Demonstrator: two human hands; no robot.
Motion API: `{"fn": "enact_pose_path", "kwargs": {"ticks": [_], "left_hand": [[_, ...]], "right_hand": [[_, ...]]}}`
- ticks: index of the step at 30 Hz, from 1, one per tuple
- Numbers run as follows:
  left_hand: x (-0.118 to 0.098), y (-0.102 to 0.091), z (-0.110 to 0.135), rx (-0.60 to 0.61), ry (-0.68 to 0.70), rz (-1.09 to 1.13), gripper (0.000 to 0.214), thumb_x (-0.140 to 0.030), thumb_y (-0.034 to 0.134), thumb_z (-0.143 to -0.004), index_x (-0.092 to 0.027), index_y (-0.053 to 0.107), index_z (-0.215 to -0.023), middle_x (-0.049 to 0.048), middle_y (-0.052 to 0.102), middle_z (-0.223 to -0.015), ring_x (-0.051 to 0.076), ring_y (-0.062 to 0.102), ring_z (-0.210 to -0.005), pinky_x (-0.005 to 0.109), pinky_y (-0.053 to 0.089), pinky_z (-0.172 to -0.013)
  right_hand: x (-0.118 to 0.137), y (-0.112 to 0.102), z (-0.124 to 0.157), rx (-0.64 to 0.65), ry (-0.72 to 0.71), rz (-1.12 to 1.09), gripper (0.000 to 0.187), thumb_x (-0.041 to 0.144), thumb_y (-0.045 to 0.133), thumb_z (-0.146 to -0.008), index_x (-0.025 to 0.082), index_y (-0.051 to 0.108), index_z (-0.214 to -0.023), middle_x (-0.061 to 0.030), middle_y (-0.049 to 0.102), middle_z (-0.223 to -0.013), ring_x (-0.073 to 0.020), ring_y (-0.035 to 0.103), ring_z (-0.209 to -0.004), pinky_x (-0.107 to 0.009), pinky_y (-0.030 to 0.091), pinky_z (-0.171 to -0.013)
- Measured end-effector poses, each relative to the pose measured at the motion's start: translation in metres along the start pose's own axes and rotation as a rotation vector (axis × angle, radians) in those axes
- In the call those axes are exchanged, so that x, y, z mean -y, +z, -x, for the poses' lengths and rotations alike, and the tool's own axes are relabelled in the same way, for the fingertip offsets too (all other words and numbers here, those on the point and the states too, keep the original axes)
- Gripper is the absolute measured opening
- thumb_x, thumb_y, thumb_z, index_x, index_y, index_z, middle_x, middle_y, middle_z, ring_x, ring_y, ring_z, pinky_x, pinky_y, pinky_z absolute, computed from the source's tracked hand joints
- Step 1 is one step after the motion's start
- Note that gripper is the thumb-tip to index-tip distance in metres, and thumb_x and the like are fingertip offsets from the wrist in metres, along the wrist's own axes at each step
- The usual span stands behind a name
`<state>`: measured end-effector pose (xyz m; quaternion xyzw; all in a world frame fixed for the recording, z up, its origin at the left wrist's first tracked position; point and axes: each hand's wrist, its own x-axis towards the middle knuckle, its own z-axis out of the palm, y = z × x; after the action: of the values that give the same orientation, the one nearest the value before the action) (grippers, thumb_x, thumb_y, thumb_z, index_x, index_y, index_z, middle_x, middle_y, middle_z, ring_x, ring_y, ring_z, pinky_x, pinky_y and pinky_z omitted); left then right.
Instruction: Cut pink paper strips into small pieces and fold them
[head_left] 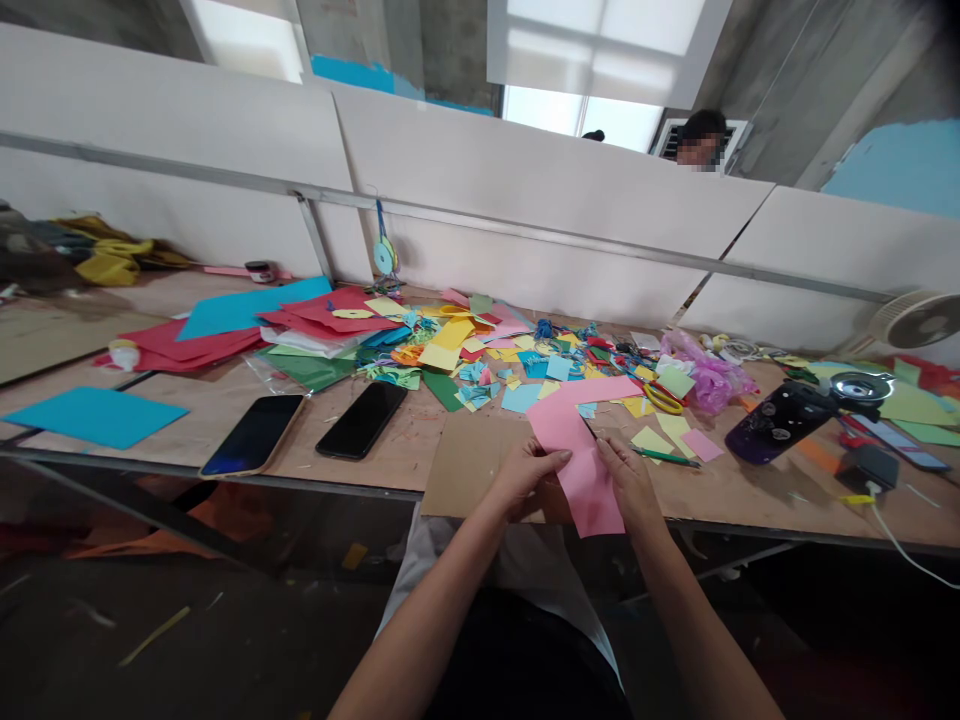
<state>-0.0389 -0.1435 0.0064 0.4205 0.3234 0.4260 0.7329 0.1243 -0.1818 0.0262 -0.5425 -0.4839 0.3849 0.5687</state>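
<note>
While my left grip (529,470) pinches the pink paper (589,490) by its left edge, thumb flat on top, my right grip (628,478) is curled at the opposite edge, seemingly closed round a thin dark tool (589,428), mostly hidden. The paper lies between my two grips, about equally near each, its long axis running from just ahead of them back toward me, over the cardboard (466,460) on the worktop (409,445), while a narrow strip (600,391) reaches rightward ahead of my right grip.

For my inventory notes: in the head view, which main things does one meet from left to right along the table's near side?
Blue sheet, tan-edged phone, black phone, pink paper, dark bottle, black charger.
</note>
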Motion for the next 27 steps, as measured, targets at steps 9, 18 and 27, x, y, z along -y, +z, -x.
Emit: {"fn": "enact_pose_path", "kwargs": {"ticks": [9, 18, 27], "left_hand": [[-0.0024, 0.0029, 0.0023, 0.049, 0.006, 0.04, 0.041, -0.046, 0.091, -0.053, -0.013, 0.069, -0.064, -0.0001, 0.055, -0.054, 0.008, 0.044, -0.049, 0.023, 0.03, -0.049], [0.0019, -0.0005, 0.0003, 0.063, -0.005, 0.024, 0.042, -0.045, 0.09, -0.056, -0.011, 0.07, -0.073, -0.0002, 0.059, -0.06, 0.006, 0.043, -0.05, 0.021, 0.026, -0.047], [0.0013, -0.001, 0.0001, 0.076, -0.012, 0.005, 0.044, -0.045, 0.09, -0.055, -0.011, 0.071, -0.077, 0.001, 0.062, -0.063, 0.008, 0.047, -0.052, 0.021, 0.031, -0.051]], "right_hand": [[0.0023, -0.0008, -0.0011, 0.005, -0.021, -0.01, 0.036, 0.059, 0.072, -0.077, 0.026, 0.076, -0.091, -0.0033, 0.072, -0.096, -0.0268, 0.06, -0.1, -0.034, 0.048, -0.087], [-0.0007, 0.0006, -0.0025, -0.004, -0.063, 0.015, 0.036, 0.058, 0.07, -0.08, 0.023, 0.074, -0.086, -0.0021, 0.069, -0.089, -0.0234, 0.057, -0.091, -0.031, 0.046, -0.081], [-0.0061, -0.0004, -0.0029, 0.017, -0.066, -0.009, 0.033, 0.054, 0.069, -0.083, 0.023, 0.074, -0.09, -0.0022, 0.069, -0.092, -0.0229, 0.057, -0.091, -0.031, 0.045, -0.082]]}}
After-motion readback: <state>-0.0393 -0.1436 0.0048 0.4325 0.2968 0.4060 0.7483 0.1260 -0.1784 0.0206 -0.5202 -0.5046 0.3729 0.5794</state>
